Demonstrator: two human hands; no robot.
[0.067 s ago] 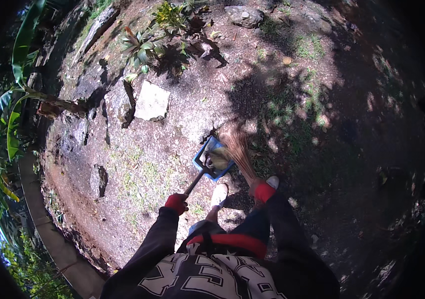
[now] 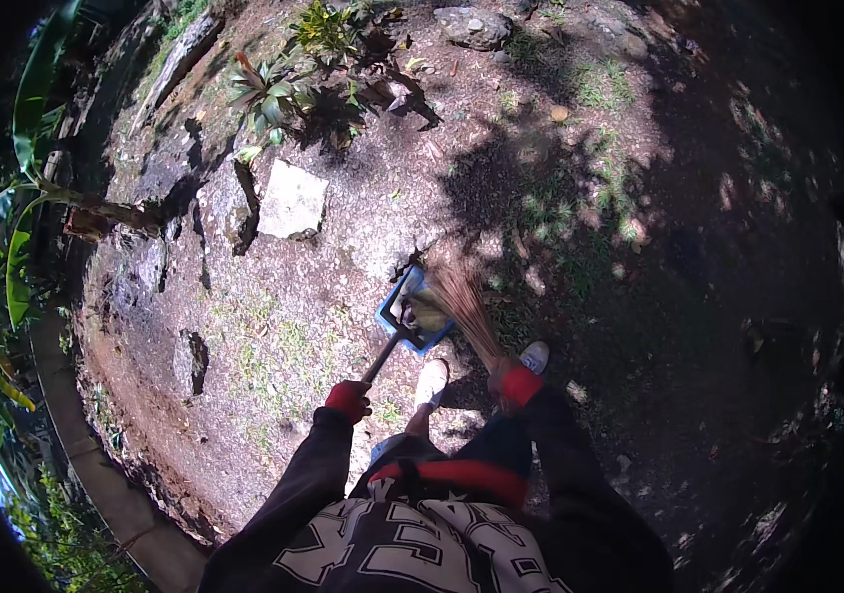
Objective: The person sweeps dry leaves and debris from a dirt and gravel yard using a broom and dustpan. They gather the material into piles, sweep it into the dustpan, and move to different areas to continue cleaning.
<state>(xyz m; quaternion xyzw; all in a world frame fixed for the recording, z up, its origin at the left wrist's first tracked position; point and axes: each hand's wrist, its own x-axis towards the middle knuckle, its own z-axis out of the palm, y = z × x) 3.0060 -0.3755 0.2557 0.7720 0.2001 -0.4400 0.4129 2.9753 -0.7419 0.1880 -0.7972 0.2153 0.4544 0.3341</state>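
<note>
My left hand (image 2: 360, 394) is closed round the dark handle of a blue dustpan (image 2: 385, 315), which rests on the ground ahead of my feet. Dry leaves (image 2: 426, 316) lie inside the pan, some brown and some yellowish. With my right hand (image 2: 500, 377) I grip a broom of thin brown bristles (image 2: 473, 308). Its spread tips reach up along the right side of the dustpan, at or just over the rim; whether they touch it I cannot tell.
A flat pale stone slab (image 2: 292, 201) lies ahead to the left, with leafy plants (image 2: 270, 97) beyond it. Rocks (image 2: 191, 362) stick out of the ground at left. A curved concrete edging (image 2: 105, 484) borders the left side. My shoes (image 2: 432, 381) stand close behind the dustpan.
The view has shifted slightly, so the ground appears a little further left and up. Both hands keep their hold on the dustpan and broom.
</note>
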